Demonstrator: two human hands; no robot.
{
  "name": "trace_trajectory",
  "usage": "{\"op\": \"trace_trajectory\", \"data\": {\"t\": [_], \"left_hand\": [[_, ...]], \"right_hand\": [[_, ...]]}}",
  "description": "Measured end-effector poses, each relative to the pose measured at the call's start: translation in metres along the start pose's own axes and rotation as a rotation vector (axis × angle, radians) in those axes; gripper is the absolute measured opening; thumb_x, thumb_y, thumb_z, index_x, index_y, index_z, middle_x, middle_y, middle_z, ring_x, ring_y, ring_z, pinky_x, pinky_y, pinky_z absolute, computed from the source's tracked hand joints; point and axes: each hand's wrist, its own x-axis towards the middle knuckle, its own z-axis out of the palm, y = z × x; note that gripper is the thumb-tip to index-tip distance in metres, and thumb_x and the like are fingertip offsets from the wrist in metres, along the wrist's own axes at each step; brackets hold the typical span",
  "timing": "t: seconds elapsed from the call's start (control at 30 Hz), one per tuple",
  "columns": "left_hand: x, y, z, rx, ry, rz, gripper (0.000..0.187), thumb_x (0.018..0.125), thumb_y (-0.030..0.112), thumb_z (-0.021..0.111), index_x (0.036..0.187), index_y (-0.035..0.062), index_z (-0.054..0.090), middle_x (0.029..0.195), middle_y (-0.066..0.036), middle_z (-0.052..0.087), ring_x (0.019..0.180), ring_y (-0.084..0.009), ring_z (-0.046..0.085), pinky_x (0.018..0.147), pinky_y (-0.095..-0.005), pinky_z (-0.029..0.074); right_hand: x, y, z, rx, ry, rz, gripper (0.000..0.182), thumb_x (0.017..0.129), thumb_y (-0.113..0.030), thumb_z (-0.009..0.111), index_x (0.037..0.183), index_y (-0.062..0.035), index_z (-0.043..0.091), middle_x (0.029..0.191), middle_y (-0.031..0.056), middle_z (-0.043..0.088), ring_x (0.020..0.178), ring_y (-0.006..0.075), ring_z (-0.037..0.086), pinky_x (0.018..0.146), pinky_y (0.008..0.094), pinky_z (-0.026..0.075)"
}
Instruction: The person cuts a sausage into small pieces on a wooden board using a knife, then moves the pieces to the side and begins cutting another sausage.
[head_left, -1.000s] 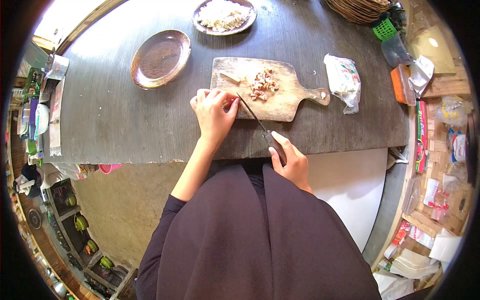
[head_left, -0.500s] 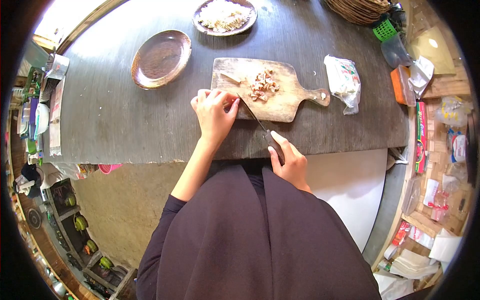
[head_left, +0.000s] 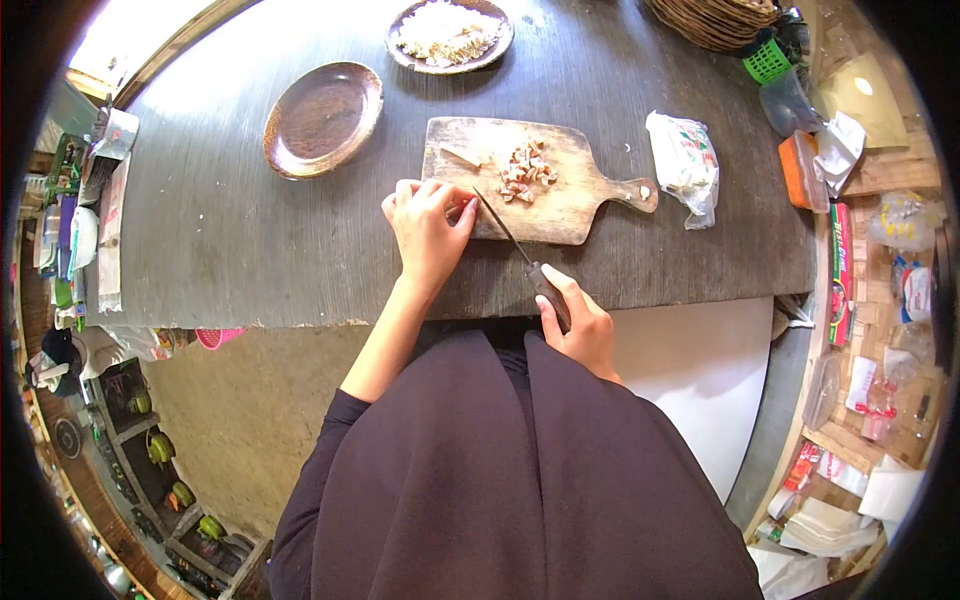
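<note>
On the dark table lies a wooden cutting board (head_left: 565,215) with its handle pointing right. A pile of small chopped brownish pieces (head_left: 527,172) rests on its middle, and one longer pale strip (head_left: 461,156) lies near its left end. My right hand (head_left: 583,328) grips the dark handle of a knife (head_left: 512,236), whose blade slants up and left over the board's near edge. At the board's near left corner, my left hand (head_left: 432,225) is closed with fingers bent in a pinch close to the knife tip. Whatever those fingers hold is hidden.
A brown plate (head_left: 322,120) sits at the back left. Behind the board is another plate (head_left: 402,56) heaped with pale shreds (head_left: 449,35). A white plastic packet (head_left: 686,168) lies right of the board handle. An orange container (head_left: 798,170) stands at the right edge.
</note>
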Motion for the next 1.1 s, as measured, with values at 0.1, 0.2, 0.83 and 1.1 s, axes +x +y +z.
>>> {"op": "trace_trajectory", "data": {"t": [0.1,0.2,0.83,1.1], "left_hand": [[-0.0001,-0.0001,-0.0004,-0.001,0.003,0.008,0.009,0.082,0.023,0.082,0.085,0.0179,0.075,0.088,0.005,0.07,0.098,-0.0221,0.057,0.093,-0.0415,0.035],[-0.0003,0.0005,-0.001,0.003,-0.001,0.01,0.009,0.083,0.023,0.082,0.086,0.0177,0.075,0.089,0.005,0.07,0.098,-0.0222,0.057,0.094,-0.0414,0.035],[-0.0007,0.0004,-0.0051,-0.013,-0.016,0.005,0.01,0.081,0.024,0.082,0.087,0.0192,0.075,0.085,0.003,0.072,0.103,-0.0241,0.055,0.095,-0.0434,0.033],[-0.0035,0.0027,-0.006,0.021,-0.015,-0.011,0.009,0.081,0.022,0.081,0.088,0.0199,0.075,0.089,0.003,0.07,0.106,-0.0262,0.054,0.095,-0.0438,0.033]], "right_hand": [[-0.0002,-0.0023,-0.0011,0.037,0.005,0.018,0.04,0.092,-0.011,0.073,0.132,-0.0125,0.066,0.103,0.02,0.075,0.091,0.0354,0.076,0.078,0.0385,0.058],[-0.0003,-0.0035,-0.0022,0.031,-0.006,0.014,0.041,0.092,-0.01,0.073,0.132,-0.0119,0.065,0.104,0.0204,0.075,0.091,0.0355,0.076,0.078,0.0383,0.058],[-0.0007,-0.0016,0.0018,-0.039,-0.027,0.015,0.041,0.092,-0.011,0.073,0.132,-0.012,0.065,0.104,0.0194,0.075,0.091,0.0348,0.076,0.077,0.0383,0.059],[-0.0023,0.0024,0.0057,-0.067,-0.007,-0.02,0.043,0.091,-0.011,0.074,0.133,-0.0129,0.065,0.107,0.0185,0.075,0.093,0.0361,0.075,0.078,0.0389,0.06]]}}
